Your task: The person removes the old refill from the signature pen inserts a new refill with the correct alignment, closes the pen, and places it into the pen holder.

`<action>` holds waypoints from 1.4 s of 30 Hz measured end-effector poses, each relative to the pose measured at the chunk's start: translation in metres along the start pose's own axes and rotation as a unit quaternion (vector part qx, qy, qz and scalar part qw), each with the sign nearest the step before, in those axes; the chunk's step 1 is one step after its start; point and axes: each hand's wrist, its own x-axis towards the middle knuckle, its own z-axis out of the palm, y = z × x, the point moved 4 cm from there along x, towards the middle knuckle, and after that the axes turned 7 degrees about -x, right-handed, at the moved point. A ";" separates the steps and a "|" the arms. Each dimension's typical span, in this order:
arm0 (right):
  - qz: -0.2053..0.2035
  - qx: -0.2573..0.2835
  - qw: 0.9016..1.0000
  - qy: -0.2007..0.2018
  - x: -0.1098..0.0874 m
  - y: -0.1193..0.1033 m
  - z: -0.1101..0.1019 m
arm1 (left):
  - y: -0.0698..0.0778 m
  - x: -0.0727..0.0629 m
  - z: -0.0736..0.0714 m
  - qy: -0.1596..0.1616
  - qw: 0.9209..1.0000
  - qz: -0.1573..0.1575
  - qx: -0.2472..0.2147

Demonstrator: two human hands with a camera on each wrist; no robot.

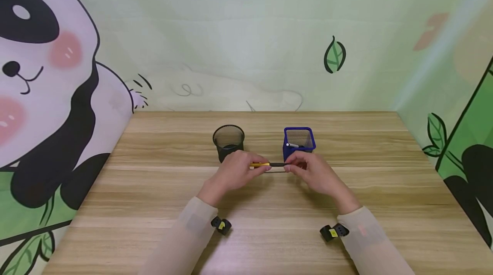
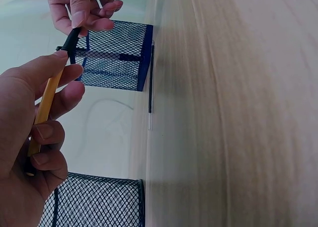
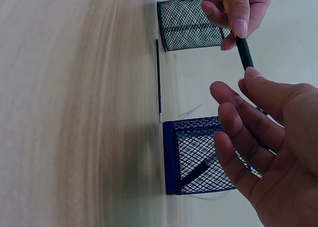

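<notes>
My left hand [image 1: 236, 170] grips the yellow barrel of a pen [image 2: 48, 98], its fingers curled round it. The pen lies nearly level above the table in the head view. At its black front part [image 3: 244, 52], my right hand [image 1: 317, 174] pinches the end between thumb and forefinger; the other fingers are loosely bent in the right wrist view. Below the hands, a thin dark pen refill [image 3: 158, 80] lies on the tabletop. Fingers partly cover the black end, so whether the front part is separate from the barrel cannot be seen.
A round black mesh pen cup [image 1: 223, 153] stands behind my left hand. Behind the right hand is a square blue mesh pen holder [image 1: 286, 151] with a white-ended pen [image 1: 293, 145] inside. The wooden table [image 1: 265, 232] ends at a printed backdrop wall.
</notes>
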 end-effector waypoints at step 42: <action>-0.021 0.014 1.000 -0.017 0.002 -0.003 0.001 | 0.001 0.001 -0.001 0.017 1.000 0.006 0.009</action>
